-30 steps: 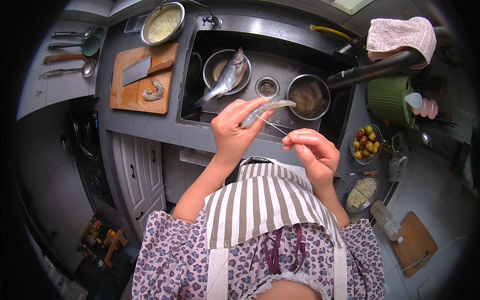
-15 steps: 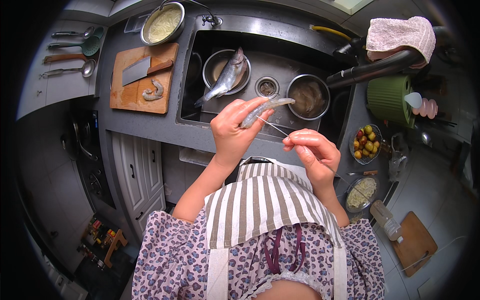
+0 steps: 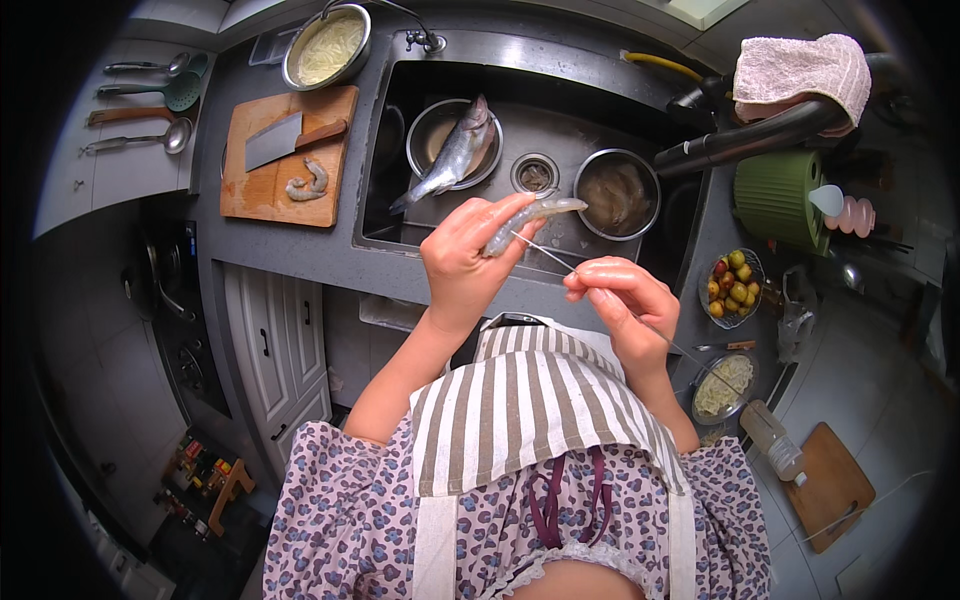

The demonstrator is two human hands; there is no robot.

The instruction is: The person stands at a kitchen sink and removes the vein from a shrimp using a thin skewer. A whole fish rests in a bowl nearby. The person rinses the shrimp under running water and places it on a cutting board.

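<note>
Over the sink's front edge, my left hand [image 3: 468, 250] is closed around a grey peeled shrimp [image 3: 545, 210], whose thin end sticks out to the right. My right hand [image 3: 628, 305] pinches a long thin metal skewer [image 3: 545, 250]. The skewer's tip meets the shrimp near my left fingertips; how deep it goes I cannot tell. Its other end runs past my right hand toward the lower right. Beyond the hands, a metal bowl [image 3: 653, 205] in the sink holds several shrimp in water. Peeled shrimp [image 3: 316, 175] lie on a wooden cutting board [image 3: 240, 120] at the left.
A whole fish [image 3: 455, 155] lies across another metal bowl [image 3: 412, 140] in the sink [image 3: 560, 120], beside the drain [image 3: 535, 175]. A cleaver [image 3: 275, 142] rests on the board. At the right stand a fruit bowl [image 3: 733, 288], a plate of pale shreds [image 3: 725, 385] and a green container [image 3: 780, 200].
Almost nothing differs. Both hands, the shrimp and the skewer have shifted very slightly, with the skewer's tip still at the shrimp.
</note>
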